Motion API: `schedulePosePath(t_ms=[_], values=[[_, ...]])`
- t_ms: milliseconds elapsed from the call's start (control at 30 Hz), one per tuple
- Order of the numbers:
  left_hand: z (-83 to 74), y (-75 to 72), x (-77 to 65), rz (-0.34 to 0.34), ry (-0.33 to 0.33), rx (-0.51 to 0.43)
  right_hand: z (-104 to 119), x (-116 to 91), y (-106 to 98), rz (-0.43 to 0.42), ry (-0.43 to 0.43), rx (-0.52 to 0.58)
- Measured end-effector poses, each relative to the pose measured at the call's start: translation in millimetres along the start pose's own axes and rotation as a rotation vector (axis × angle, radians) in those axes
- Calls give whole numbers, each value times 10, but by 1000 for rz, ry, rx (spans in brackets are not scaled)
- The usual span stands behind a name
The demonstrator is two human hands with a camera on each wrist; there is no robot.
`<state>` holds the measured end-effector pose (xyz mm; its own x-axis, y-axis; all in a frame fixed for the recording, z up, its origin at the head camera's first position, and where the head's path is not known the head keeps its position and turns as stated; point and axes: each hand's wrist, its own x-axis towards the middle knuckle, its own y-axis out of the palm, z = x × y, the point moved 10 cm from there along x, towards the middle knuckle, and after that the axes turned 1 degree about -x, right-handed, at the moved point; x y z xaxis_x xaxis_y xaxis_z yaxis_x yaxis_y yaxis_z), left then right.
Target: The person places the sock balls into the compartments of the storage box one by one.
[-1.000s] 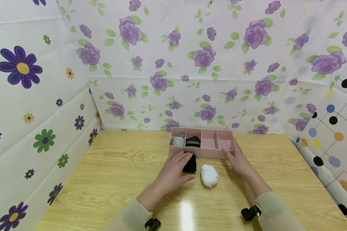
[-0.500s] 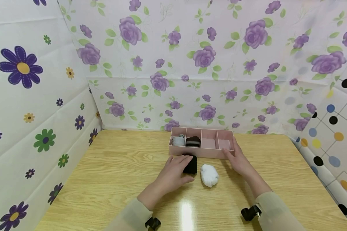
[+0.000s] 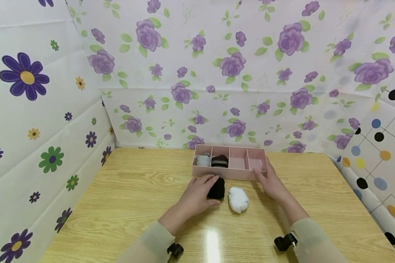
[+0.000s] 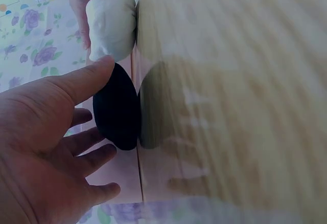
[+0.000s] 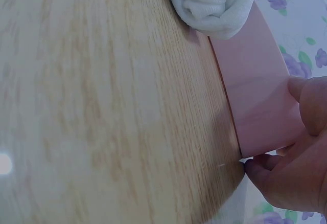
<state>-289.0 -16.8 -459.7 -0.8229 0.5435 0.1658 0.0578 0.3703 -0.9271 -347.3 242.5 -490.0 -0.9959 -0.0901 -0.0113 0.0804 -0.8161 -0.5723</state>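
A rolled black sock (image 3: 218, 189) lies on the table in front of the pink divided box (image 3: 240, 175). My left hand (image 3: 195, 197) has its thumb and fingers curled round the black sock from the left; the left wrist view shows the thumb (image 4: 94, 78) at one end of it and fingertips along its side. My right hand (image 3: 271, 184) grips the box's right end, thumb on the front wall, other fingers round the end wall. Beside the black sock, to its right, sits a rolled white sock (image 3: 238, 199), touched by neither hand.
In the box, a grey rolled sock (image 3: 203, 160) fills the leftmost compartment and a brown striped one (image 3: 219, 161) the second. The two right compartments show bare floors. Behind the wooden table (image 3: 135, 182) hangs a flowered cloth (image 3: 197, 106).
My left hand's fingers have shifted and drawn in round the black sock, which has slid slightly towards me and right. The right hand and the box have stayed in place.
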Motion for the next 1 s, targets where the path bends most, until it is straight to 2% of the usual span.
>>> schedulePosePath(t_ms=[233, 567, 733, 1000], values=[[37, 21, 40, -1, 3, -1, -12, 17, 4, 0, 4, -5], [100, 12, 67, -8, 19, -58, 23, 25, -9, -1, -14, 0], [82, -2, 78, -40, 47, -36, 17, 25, -7, -1, -17, -1], [87, 47, 75, -5, 28, -3, -13, 16, 6, 6, -5, -4]])
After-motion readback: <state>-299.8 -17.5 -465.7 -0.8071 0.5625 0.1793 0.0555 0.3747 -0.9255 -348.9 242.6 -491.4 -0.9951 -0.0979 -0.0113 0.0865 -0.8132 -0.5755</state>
